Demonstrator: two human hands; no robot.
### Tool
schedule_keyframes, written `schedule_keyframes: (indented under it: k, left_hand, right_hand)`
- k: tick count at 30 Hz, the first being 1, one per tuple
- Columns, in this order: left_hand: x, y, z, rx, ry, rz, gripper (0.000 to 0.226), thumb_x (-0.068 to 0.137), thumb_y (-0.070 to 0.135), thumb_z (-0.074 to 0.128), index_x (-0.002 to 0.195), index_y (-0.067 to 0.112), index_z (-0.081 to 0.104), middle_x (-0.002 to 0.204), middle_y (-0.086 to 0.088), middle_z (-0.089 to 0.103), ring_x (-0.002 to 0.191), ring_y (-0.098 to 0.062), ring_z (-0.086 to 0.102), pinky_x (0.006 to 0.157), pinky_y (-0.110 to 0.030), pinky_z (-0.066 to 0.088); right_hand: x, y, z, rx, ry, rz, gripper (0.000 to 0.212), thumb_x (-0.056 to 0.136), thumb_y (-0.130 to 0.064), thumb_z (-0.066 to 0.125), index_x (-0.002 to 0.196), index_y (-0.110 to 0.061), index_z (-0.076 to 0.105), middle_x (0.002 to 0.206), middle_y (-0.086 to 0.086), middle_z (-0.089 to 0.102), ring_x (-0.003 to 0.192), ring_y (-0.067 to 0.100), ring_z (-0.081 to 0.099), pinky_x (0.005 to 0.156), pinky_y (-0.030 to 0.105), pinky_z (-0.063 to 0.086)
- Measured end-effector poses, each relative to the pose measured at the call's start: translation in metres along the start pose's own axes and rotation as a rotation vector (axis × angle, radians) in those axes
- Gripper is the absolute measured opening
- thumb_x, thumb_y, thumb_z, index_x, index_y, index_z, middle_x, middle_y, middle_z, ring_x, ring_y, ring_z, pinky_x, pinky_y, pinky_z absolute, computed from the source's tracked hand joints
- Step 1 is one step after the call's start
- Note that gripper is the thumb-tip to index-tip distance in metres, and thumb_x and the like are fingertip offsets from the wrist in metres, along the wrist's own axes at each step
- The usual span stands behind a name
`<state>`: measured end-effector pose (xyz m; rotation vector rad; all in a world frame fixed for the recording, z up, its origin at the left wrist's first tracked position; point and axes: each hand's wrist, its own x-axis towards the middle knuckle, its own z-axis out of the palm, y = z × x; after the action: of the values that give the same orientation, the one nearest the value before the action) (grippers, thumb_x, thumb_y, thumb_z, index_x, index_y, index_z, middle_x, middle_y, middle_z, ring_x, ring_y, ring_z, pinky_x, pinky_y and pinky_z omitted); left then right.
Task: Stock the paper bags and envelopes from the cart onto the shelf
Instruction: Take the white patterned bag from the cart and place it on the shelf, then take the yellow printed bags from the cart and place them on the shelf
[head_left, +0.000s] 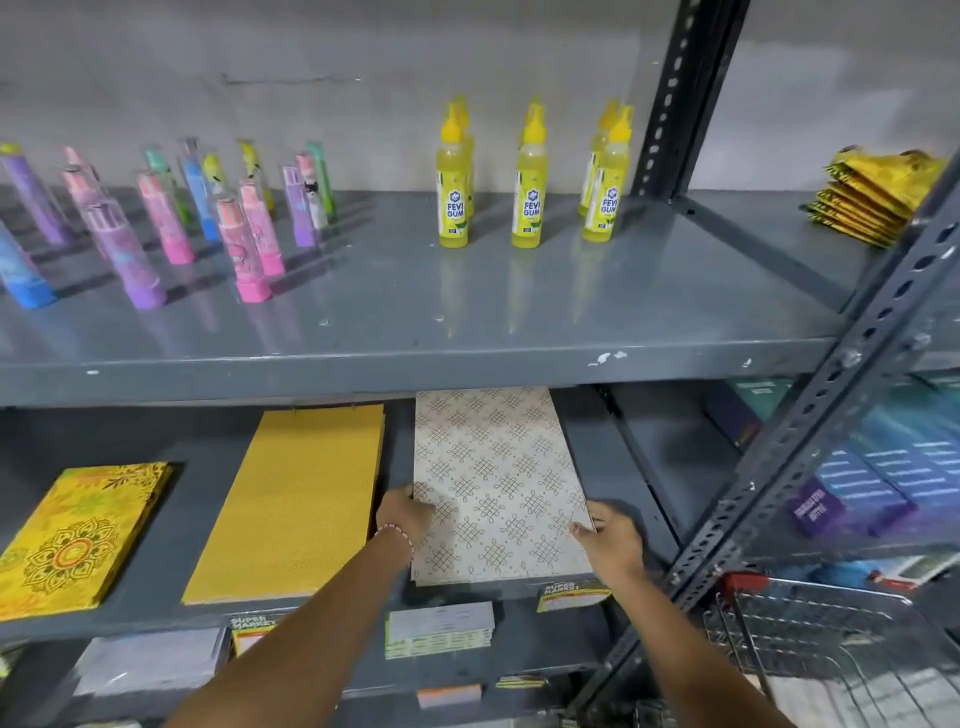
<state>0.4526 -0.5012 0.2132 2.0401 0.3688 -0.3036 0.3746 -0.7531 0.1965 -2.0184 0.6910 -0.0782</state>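
- Patterned paper bags (498, 478): cream stack with a brown knot motif, lying flat on the middle shelf (156, 618), long side running front to back, near edge at the shelf lip.
- Plain yellow bags (291, 499): mustard stack, flat, just left of the cream stack, slightly angled.
- Yellow mandala envelopes (78, 535): bright printed stack, flat, furthest left, apart from the mustard stack.
- Cart (810, 639): wire basket with a red handle, lower right.

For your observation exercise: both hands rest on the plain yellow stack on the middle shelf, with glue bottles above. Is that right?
Not quite. The head view shows the left hand and right hand on the white patterned stack; the plain yellow stack lies untouched beside it. The glue bottles do stand above.
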Motion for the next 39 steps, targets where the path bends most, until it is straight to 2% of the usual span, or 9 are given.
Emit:
schedule_keyframes:
  k: [5,14,18,22,27,30,33,36,39]
  left_hand:
    - [-0.003,0.001,0.000,0.016,-0.038,-0.041,0.045,0.083,0.001,0.059,0.127,0.013,0.061,0.086,-0.005,0.068,0.069,-0.017,0.061,0.065,-0.026,0.054]
    - [-0.020,0.007,-0.004,-0.034,0.017,-0.019,0.046,0.086,0.012,0.063,0.130,0.006,0.055,0.121,-0.014,0.067,0.096,-0.025,0.064,0.079,-0.027,0.054]
    - [-0.049,-0.007,-0.042,-0.543,0.091,-0.075,0.045,0.088,0.011,0.062,0.127,-0.010,0.051,0.133,-0.024,0.057,0.118,-0.034,0.057,0.103,-0.038,0.042]
    - [-0.095,-0.066,-0.129,-0.981,0.261,-0.031,0.035,0.095,0.017,0.051,0.129,0.007,0.054,0.135,-0.007,0.056,0.118,-0.021,0.053,0.102,-0.037,0.042]
    - [-0.170,-0.186,-0.242,-1.207,0.595,-0.045,0.050,0.099,0.039,0.032,0.138,0.010,0.044,0.148,-0.005,0.044,0.138,-0.023,0.039,0.118,-0.046,0.026]
    - [-0.228,-0.268,-0.296,-1.382,0.868,-0.113,0.059,0.098,0.047,0.025,0.139,0.009,0.043,0.148,-0.006,0.044,0.139,-0.024,0.037,0.118,-0.044,0.023]
    - [-0.279,-0.346,-0.324,-1.513,1.115,-0.234,0.062,0.097,0.051,0.024,0.138,0.010,0.044,0.150,-0.004,0.041,0.133,-0.025,0.038,0.112,-0.044,0.025]
    - [-0.318,-0.421,-0.330,-1.711,1.254,-0.389,0.073,0.093,0.061,0.022,0.141,0.009,0.040,0.153,-0.004,0.035,0.137,-0.027,0.034,0.113,-0.043,0.023]
    - [-0.331,-0.484,-0.322,-1.907,1.324,-0.501,0.078,0.089,0.067,0.018,0.125,0.006,0.051,0.143,-0.011,0.041,0.124,-0.032,0.047,0.105,-0.042,0.033]
  right_hand:
    - [-0.003,0.002,-0.003,-0.056,0.007,-0.025,0.035,0.083,-0.009,0.067,0.118,-0.011,0.064,0.112,0.007,0.073,0.100,0.022,0.068,0.088,0.038,0.056]
    - [-0.013,-0.001,-0.003,-0.270,0.063,-0.050,0.044,0.084,-0.024,0.065,0.126,-0.014,0.056,0.121,0.008,0.068,0.111,0.028,0.061,0.093,0.049,0.052]
    - [-0.048,-0.057,0.019,-0.169,0.236,-0.403,0.050,0.082,-0.015,0.067,0.131,-0.009,0.054,0.139,0.010,0.053,0.131,0.029,0.045,0.107,0.048,0.038]
    - [-0.099,-0.122,0.087,0.207,-0.206,-0.395,0.037,0.089,-0.016,0.060,0.125,-0.023,0.059,0.127,-0.009,0.057,0.121,0.012,0.049,0.101,0.027,0.039]
    - [-0.178,-0.171,0.219,0.258,-0.790,-0.432,0.032,0.089,0.000,0.057,0.116,-0.015,0.062,0.121,0.004,0.064,0.101,-0.007,0.063,0.077,0.002,0.049]
    - [-0.244,-0.192,0.300,0.196,-1.074,-0.403,0.028,0.088,0.008,0.054,0.111,-0.004,0.064,0.114,0.009,0.065,0.077,-0.017,0.064,0.065,0.002,0.049]
    - [-0.313,-0.200,0.370,0.088,-1.288,-0.387,0.021,0.087,-0.007,0.059,0.077,-0.006,0.077,0.085,-0.002,0.076,0.064,-0.011,0.066,0.065,0.007,0.053]
    - [-0.381,-0.191,0.441,-0.118,-1.438,-0.490,0.014,0.083,0.003,0.061,0.092,0.000,0.072,0.092,0.003,0.075,0.070,-0.014,0.065,0.072,0.009,0.053]
    - [-0.437,-0.166,0.516,-0.348,-1.590,-0.532,0.024,0.086,0.007,0.057,0.084,-0.011,0.072,0.092,0.008,0.070,0.085,0.012,0.069,0.066,0.012,0.051]
